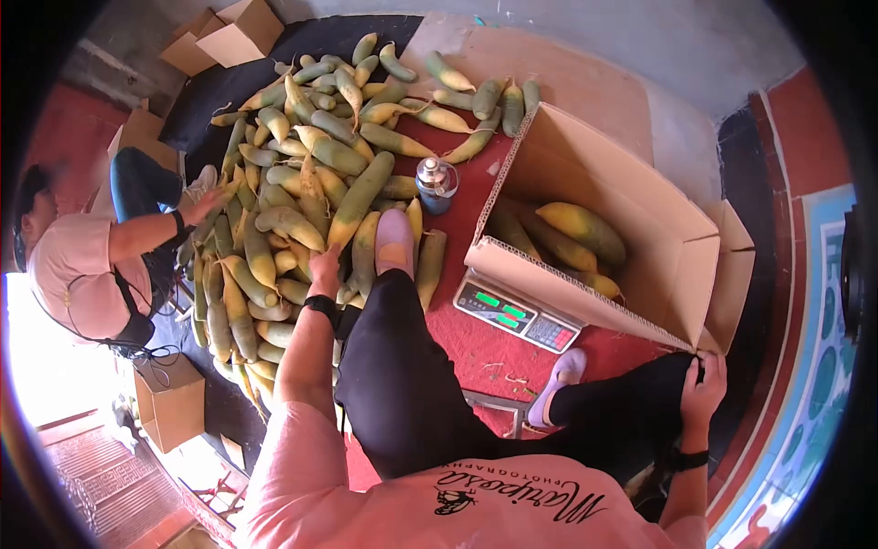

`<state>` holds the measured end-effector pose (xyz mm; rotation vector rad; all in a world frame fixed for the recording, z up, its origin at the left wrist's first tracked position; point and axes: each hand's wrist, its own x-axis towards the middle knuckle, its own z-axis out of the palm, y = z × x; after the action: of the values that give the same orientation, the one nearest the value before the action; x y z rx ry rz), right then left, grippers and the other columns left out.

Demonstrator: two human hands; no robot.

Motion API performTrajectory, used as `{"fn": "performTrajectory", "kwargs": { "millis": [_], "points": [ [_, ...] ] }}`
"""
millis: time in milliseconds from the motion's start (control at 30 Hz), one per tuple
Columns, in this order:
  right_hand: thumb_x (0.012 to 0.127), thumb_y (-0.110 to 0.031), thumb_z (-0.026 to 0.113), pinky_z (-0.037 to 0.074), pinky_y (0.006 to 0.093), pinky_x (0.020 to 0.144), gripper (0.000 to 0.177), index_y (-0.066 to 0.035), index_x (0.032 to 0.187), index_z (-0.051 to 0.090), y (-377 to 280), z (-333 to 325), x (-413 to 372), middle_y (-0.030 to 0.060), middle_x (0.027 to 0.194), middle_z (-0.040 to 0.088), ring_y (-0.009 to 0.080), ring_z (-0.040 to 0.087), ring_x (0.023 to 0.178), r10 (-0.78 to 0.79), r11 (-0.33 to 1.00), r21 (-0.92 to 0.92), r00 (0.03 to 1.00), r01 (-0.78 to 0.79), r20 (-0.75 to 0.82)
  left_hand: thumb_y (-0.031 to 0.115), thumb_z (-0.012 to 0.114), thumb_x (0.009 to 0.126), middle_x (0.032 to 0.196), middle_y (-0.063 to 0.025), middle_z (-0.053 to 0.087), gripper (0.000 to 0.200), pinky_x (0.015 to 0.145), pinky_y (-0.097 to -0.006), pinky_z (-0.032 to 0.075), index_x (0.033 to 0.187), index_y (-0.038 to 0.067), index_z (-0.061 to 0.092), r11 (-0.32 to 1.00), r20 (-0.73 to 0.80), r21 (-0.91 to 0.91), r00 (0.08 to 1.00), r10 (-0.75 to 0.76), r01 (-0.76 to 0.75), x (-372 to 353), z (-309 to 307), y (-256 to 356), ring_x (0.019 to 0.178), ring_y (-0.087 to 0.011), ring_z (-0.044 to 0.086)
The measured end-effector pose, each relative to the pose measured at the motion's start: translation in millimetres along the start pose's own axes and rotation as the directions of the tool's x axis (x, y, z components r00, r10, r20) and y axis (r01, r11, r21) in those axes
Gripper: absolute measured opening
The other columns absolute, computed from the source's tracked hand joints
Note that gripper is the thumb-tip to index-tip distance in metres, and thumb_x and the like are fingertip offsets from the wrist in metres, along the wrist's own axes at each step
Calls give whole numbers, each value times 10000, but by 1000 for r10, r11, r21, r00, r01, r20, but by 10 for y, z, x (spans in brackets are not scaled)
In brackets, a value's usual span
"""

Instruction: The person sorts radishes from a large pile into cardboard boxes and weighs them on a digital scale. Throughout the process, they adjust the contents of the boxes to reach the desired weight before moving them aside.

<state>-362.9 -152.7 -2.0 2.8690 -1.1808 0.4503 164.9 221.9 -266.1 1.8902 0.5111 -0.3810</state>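
Observation:
My left hand (325, 270) is closed around the yellowish tip of a long green radish (364, 197), whose thick green end points up and away from me over the pile. Many more green radishes (261, 261) lie heaped around that hand. At the right, the fingers of my right hand (702, 389) curl at the lower corner of an open cardboard box (594, 151), beside my knee. Several large radishes (582, 232) lie inside the box. Under its near side is a digital scale (517, 311) with lit green displays.
A metal flask (435, 186) stands between the pile and the box on the red mat (466, 339). To the left sits another person (91, 265), one hand reaching to the pile. More cardboard boxes (240, 32) stand at the back left, and one (170, 403) nearer.

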Motion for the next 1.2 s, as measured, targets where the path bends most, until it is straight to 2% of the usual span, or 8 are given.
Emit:
{"fn": "performTrajectory", "kwargs": {
  "millis": [300,400,767,867,900,967,1033,1200],
  "points": [
    [776,-34,537,434,418,737,133,6,902,552,-53,54,106,182,877,533,374,528,827,-11,1000,29,998,9,67,318,682,785,945,-24,607,327,743,-345,421,998,95,577,929,471,-300,881,-53,216,-69,0,96,869,-146,543],
    [778,-36,536,436,417,745,132,10,900,553,-52,63,94,187,882,534,378,530,835,-6,999,34,997,4,73,278,686,788,942,-41,611,326,744,-348,422,1021,79,576,988,176,-112,981,-82,103,-53,324,105,896,-158,542],
    [796,-36,534,445,405,772,126,15,908,564,-44,33,54,191,932,561,374,545,865,2,999,44,998,-5,58,287,623,844,722,-62,592,254,416,-213,413,923,58,545,847,561,-233,778,-284,477,-62,237,140,559,-136,566],
    [788,-33,537,447,404,760,126,14,902,564,-60,19,54,190,914,559,373,545,852,10,998,57,998,-13,63,386,600,838,666,-44,579,303,474,-299,459,808,85,596,901,524,-98,792,-314,422,-135,275,253,549,-179,583],
    [783,-31,539,447,404,754,128,13,900,563,-62,20,61,189,906,558,373,545,848,15,998,68,997,-20,69,389,594,833,706,-71,600,315,542,-334,484,808,76,611,945,411,296,874,-259,140,-141,307,323,612,-208,609],
    [779,-32,541,447,405,749,127,12,896,562,-23,39,50,188,900,555,373,544,842,-4,999,48,998,1,59,392,588,829,746,-98,621,328,610,-370,508,808,67,627,747,333,654,932,-142,-120,-277,337,467,674,-238,634],
    [776,-32,542,447,407,743,126,11,893,561,-20,49,57,187,895,553,372,542,837,-23,999,28,999,22,49,357,611,798,832,-135,642,320,715,-388,511,809,39,650,109,401,878,842,361,-465,-571,375,658,811,-283,642],
    [772,-33,543,444,411,745,118,12,881,554,-32,59,74,187,894,544,374,536,843,22,999,21,997,-24,76,338,652,747,976,-163,618,431,771,-381,507,1024,18,570,-122,616,761,651,443,-638,-387,567,727,914,-302,615]
  ]
}}
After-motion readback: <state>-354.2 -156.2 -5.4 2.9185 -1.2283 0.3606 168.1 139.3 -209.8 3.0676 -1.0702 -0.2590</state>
